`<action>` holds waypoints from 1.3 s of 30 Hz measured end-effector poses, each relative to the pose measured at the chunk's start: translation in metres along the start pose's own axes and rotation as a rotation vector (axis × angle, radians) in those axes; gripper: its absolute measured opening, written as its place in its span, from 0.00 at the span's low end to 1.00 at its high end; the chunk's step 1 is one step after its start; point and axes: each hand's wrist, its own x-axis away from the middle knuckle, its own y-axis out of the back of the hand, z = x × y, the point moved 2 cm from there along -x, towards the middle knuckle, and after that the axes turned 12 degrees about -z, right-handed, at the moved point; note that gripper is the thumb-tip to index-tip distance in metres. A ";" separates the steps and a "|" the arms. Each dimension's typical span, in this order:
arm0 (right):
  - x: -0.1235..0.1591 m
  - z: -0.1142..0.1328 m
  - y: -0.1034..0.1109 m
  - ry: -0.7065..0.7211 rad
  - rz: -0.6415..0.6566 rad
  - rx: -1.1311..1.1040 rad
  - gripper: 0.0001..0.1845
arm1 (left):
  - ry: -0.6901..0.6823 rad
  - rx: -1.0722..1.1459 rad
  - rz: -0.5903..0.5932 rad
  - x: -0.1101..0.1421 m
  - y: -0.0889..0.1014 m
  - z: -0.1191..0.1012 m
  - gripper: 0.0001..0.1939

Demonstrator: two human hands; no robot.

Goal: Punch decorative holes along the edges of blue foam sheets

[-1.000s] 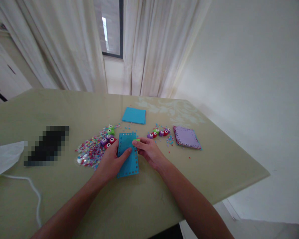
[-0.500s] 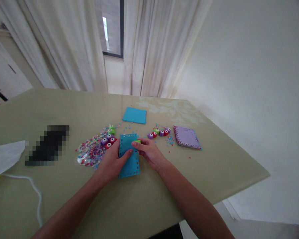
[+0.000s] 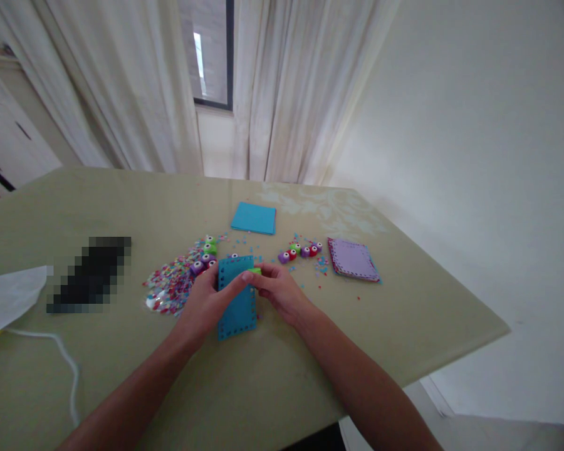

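Note:
A blue card [image 3: 237,313] with small holes along its edges is held upright over the table. My left hand [image 3: 203,308] grips it from the left, its thumb stretched across the front toward the right edge. At that right edge, my right hand [image 3: 282,293] pinches a small green craft hole punch [image 3: 255,272], mostly hidden by the fingers. Just behind my left hand lie several punches with eye decorations, among them a purple punch [image 3: 197,268] and a green punch [image 3: 210,248]. A heap of coloured paper confetti [image 3: 169,282] spreads beside them.
Blue sheets [image 3: 254,218] lie at the back. A row of punches [image 3: 305,251] sits right of my hands, near a stack of purple punched cards [image 3: 355,259]. On the left are a blurred dark object [image 3: 91,275], a white sheet [image 3: 12,297] and a white cable [image 3: 73,369].
The blue card has shifted slightly left and turned a little, with my left thumb now reaching nearer the punch. My right hand has moved slightly left with the green punch.

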 end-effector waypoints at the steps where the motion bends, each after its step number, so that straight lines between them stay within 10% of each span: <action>1: 0.000 -0.001 0.000 0.016 0.001 0.017 0.25 | 0.013 -0.011 -0.017 0.001 0.000 -0.001 0.33; 39: 0.000 -0.005 -0.003 0.182 -0.009 -0.001 0.20 | 0.004 0.049 -0.048 -0.002 0.000 -0.001 0.32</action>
